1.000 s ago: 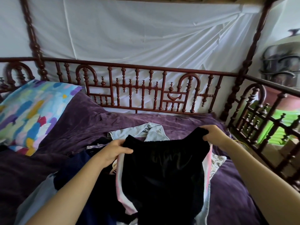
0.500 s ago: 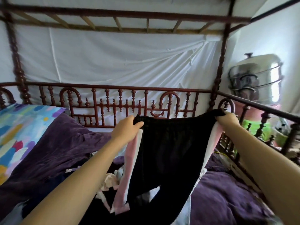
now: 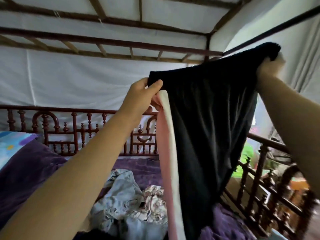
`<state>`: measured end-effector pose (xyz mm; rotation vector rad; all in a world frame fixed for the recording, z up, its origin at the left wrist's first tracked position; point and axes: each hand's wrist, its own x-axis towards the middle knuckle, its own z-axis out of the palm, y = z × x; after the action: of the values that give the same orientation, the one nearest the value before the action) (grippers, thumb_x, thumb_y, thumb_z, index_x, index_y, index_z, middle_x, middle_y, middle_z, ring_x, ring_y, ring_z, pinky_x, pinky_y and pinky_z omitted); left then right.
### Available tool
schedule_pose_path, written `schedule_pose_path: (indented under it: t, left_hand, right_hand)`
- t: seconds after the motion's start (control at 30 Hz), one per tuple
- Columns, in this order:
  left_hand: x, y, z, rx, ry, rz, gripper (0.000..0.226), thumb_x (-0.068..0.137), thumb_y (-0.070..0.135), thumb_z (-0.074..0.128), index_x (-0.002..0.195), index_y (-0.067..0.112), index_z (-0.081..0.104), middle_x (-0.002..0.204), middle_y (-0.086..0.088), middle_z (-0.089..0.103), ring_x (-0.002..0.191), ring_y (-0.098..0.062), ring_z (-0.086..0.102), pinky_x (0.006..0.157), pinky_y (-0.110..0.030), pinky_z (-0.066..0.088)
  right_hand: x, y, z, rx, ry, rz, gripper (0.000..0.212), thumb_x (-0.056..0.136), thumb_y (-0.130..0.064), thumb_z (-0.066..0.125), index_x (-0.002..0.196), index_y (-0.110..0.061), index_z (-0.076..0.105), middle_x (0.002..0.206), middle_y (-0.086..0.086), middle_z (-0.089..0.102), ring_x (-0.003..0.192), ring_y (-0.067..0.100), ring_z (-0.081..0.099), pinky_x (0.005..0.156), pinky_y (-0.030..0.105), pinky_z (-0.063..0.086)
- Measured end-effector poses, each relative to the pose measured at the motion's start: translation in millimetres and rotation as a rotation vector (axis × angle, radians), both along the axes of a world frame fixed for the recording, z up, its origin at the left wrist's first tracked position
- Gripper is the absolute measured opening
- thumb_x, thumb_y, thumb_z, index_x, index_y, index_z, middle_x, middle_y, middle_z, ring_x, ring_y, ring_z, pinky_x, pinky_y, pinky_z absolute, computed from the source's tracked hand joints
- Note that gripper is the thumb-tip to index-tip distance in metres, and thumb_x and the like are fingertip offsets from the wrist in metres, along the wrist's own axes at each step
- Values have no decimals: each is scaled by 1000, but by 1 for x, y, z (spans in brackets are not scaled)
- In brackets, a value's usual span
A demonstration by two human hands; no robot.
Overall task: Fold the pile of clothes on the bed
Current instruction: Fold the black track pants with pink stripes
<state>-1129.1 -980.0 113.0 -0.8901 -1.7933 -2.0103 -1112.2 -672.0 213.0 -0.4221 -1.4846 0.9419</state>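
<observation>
Above the purple-covered bed (image 3: pixel 26 174), a black garment (image 3: pixel 207 122) hangs spread between both hands, its top edge well clear of the mattress. The left hand (image 3: pixel 142 99) pinches one corner of the top hem between thumb and fingers. The right hand (image 3: pixel 270 66), higher and farther right, has its fingers curled round the other corner, which bunches over the fist. A pink and white stripe (image 3: pixel 167 153) runs down the garment's left edge, and the cloth drops past the bottom of the view (so its lower end is out of sight).

Below and left of it, the pile of clothes (image 3: pixel 124 201) lies crumpled on the cover: pale blue denim with a light printed piece beside it. The carved wooden railing (image 3: pixel 83 134) closes the far side, and a like rail (image 3: pixel 270 187) runs along the right, just beside the hanging cloth. A patterned pillow (image 3: pixel 12 141) sits at the far left. Bare purple cover shows left of the pile and at the near right. Overhead, the canopy frame (image 3: pixel 103 40) passes near the right hand. Something green beyond the right rail is too blurred to name.
</observation>
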Motion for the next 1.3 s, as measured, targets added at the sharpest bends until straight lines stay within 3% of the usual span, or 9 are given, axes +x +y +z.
schedule_pose_path:
  t: [0.2, 0.33, 0.43, 0.57, 0.77, 0.93, 1.1, 1.2, 1.3]
  left_hand:
    - [-24, -41, -34, 51, -102, 149, 9, 93, 20, 54, 90, 24, 62, 87, 6, 64, 80, -10, 60, 77, -27, 48]
    - [-48, -78, -91, -54, -248, 349, 17, 94, 18, 54, 107, 12, 62, 88, 2, 63, 79, -13, 58, 68, -27, 45]
    - [-63, -116, -149, -177, -379, 469, 29, 94, 15, 53, 120, 3, 58, 112, -9, 64, 93, -15, 56, 77, -23, 39]
    - [-64, -171, -240, -280, -601, 514, 36, 94, 15, 54, 129, 9, 54, 122, -6, 57, 112, -18, 53, 86, -27, 39]
    - [-32, -275, -377, -278, -996, 484, 14, 90, 6, 56, 84, 15, 64, 88, -6, 66, 92, -24, 62, 73, -31, 45]
    - [-33, -356, -417, -23, -1172, 530, 17, 91, 8, 57, 80, 21, 58, 82, -6, 60, 73, -16, 55, 61, -26, 42]
    - [-54, -476, -405, 399, -1043, 710, 18, 93, 9, 53, 106, 0, 60, 65, 5, 66, 74, -16, 57, 63, -24, 42]
    - [-56, -558, -393, 526, -939, 941, 37, 97, 12, 45, 126, -11, 44, 48, 13, 58, 57, -7, 50, 55, -19, 43]
    - [-51, -612, -414, 470, -1027, 1115, 29, 95, 13, 48, 117, -5, 51, 75, -4, 57, 71, -18, 53, 65, -26, 44]
  right_hand:
    - [-39, -44, -43, 147, -167, 177, 35, 96, -14, 40, 125, -2, 53, 124, 19, 57, 118, 30, 52, 91, 28, 37]
    - [-87, -76, -120, 175, -454, 309, 31, 94, -13, 46, 118, 3, 58, 113, 22, 61, 109, 32, 55, 81, 34, 40]
    - [-124, -107, -186, 165, -672, 436, 33, 89, -17, 57, 116, 1, 62, 100, 14, 62, 98, 25, 58, 87, 39, 44]
    - [-142, -168, -280, 223, -1008, 482, 34, 89, -17, 59, 116, 4, 61, 117, 25, 61, 111, 39, 56, 88, 37, 42]
    - [-151, -268, -432, 103, -1346, 585, 33, 88, -12, 57, 116, 6, 59, 111, 25, 63, 106, 38, 58, 85, 36, 44]
    - [-180, -387, -456, 283, -1325, 648, 30, 91, -18, 46, 109, -2, 64, 109, 23, 62, 104, 38, 56, 80, 34, 41]
    - [-238, -554, -411, 337, -1021, 916, 27, 90, -13, 51, 109, 0, 64, 110, 24, 62, 96, 29, 61, 73, 29, 42]
    - [-242, -647, -385, 205, -933, 1147, 51, 96, -23, 50, 144, -19, 33, 145, 15, 28, 123, 26, 44, 98, 27, 36]
    - [-238, -696, -394, 261, -1029, 1246, 66, 95, -23, 52, 150, -23, 14, 151, 10, 15, 132, 27, 34, 104, 32, 32]
